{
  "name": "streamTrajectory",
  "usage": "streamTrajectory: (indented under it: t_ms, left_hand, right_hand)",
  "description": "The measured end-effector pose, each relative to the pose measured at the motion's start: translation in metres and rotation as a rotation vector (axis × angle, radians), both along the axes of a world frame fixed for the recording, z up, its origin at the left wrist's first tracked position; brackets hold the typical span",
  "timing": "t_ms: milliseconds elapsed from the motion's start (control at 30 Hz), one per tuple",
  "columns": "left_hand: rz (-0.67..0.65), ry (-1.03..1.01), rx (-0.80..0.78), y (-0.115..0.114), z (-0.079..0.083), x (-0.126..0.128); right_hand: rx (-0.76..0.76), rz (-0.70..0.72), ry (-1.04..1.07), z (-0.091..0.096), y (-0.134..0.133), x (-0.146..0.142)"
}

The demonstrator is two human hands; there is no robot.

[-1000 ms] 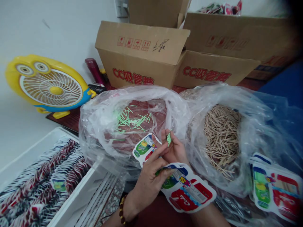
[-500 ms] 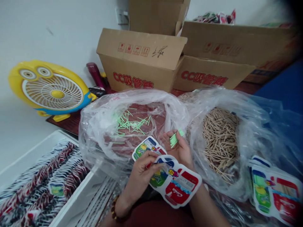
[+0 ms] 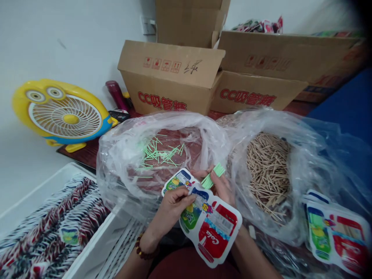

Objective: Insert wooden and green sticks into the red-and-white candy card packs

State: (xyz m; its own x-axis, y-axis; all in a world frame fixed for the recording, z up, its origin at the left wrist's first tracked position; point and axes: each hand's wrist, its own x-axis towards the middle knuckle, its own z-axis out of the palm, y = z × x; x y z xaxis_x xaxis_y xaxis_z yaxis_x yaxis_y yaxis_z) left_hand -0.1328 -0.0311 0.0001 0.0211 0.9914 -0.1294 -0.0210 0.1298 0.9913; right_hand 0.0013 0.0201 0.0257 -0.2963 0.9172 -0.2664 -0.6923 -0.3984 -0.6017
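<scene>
My left hand, with a beaded bracelet at its wrist, pinches the upper edge of a bottle-shaped candy packet printed with green and red drink bottles. Another such packet lies just behind its fingers. My right hand is partly hidden behind the front packet. Its fingers are closed round a small bundle of light-green sticks. Beyond the hands, loose green sticks lie in an opened clear plastic bag.
A second plastic bag holds many brown sticks. Filled packets are stacked at right. A white foam box at left holds rows of packets. Cardboard boxes, a purple flask and a yellow fan stand behind.
My right hand has turned and its fingers have closed more round the green sticks. The front packet has tilted and shifted slightly down and left, and the view has moved a little.
</scene>
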Motion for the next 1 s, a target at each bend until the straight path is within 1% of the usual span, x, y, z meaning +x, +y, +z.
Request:
streamTrajectory:
  t_ms: [100,200,233,333,400,467,533,633,700,767,867,933,1000]
  left_hand:
    - [0.012,-0.025,-0.019,0.003,-0.002,-0.001]
    - [-0.007,-0.095,-0.069,0.006,-0.005,-0.002]
    - [-0.014,-0.129,-0.089,0.007,-0.005,-0.002]
    - [-0.020,-0.243,-0.132,0.011,-0.006,-0.002]
    - [-0.015,-0.304,-0.147,0.015,-0.004,-0.001]
    - [-0.010,-0.341,-0.148,0.018,-0.003,0.001]
    - [0.002,-0.373,-0.136,0.022,-0.002,0.004]
    - [-0.001,-0.430,-0.130,0.028,-0.002,0.008]
    - [-0.020,-0.452,-0.119,0.031,-0.003,0.009]
    - [-0.016,-0.452,-0.080,0.034,-0.005,0.009]
    - [0.015,-0.432,-0.006,0.037,-0.007,0.008]
    - [0.001,-0.385,0.039,0.039,-0.005,0.007]
    - [-0.023,-0.303,0.102,0.039,0.000,0.007]
  right_hand:
    - [-0.023,0.072,-0.112,0.003,-0.003,0.004]
    - [-0.050,0.178,-0.127,0.005,0.000,0.010]
    - [-0.038,0.215,-0.125,0.006,0.002,0.013]
    - [0.071,0.293,-0.128,0.009,0.010,0.022]
    - [0.172,0.314,-0.138,0.011,0.017,0.027]
    - [0.283,0.310,-0.205,0.015,0.023,0.031]
    - [0.422,0.361,-0.392,0.019,0.030,0.036]
    - [0.680,0.575,-0.770,0.027,0.039,0.045]
    - [0.833,0.681,-0.943,0.033,0.043,0.053]
    - [0.931,0.701,-1.063,0.039,0.046,0.062]
    - [1.015,0.706,-1.279,0.044,0.047,0.073]
    - [1.070,0.684,-1.487,0.048,0.044,0.078]
    - [1.152,0.640,-1.630,0.053,0.040,0.082]
